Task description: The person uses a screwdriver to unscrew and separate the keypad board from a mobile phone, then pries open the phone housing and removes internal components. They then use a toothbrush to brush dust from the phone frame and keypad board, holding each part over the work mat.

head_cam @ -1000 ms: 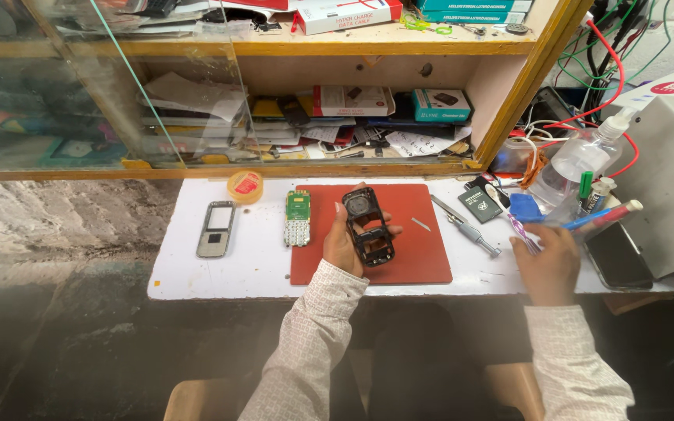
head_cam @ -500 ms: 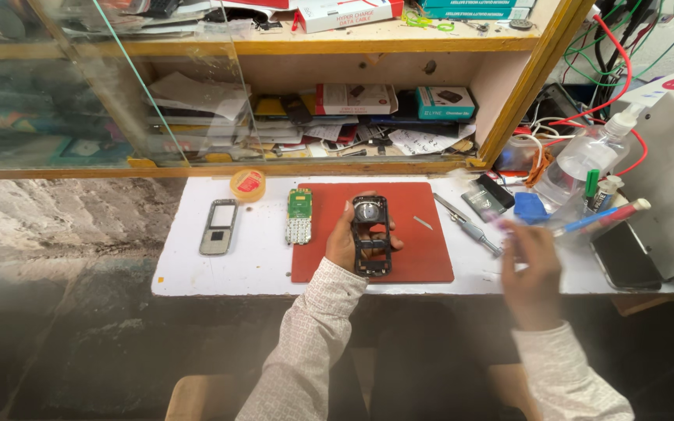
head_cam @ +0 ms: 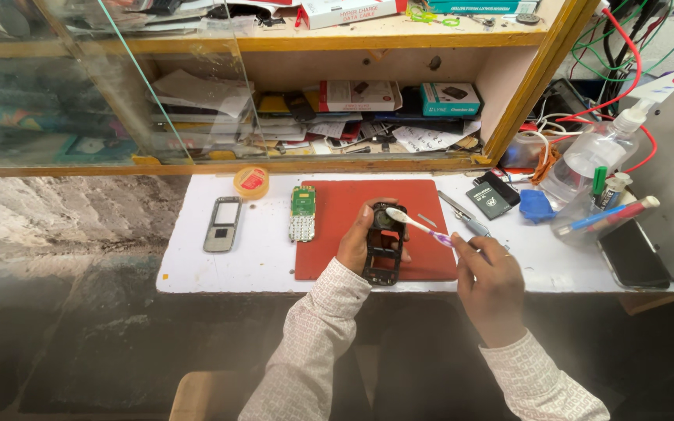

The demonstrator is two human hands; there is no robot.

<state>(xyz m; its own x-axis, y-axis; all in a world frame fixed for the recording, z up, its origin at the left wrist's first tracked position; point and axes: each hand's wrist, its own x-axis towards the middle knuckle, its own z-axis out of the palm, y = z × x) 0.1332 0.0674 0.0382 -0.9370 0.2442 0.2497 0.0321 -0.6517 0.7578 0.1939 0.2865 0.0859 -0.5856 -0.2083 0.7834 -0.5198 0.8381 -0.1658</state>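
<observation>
Brushing is going on over the red mat (head_cam: 345,204): left hand (head_cam: 355,243) is gripping the phone frame (head_cam: 382,248), right hand (head_cam: 487,274) is pinching a toothbrush (head_cam: 419,227); bristles want light, short strokes.

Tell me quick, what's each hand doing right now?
Left hand: closed on a black phone frame above the red mat.
Right hand: closed on a toothbrush, its head at the frame's top.
</observation>
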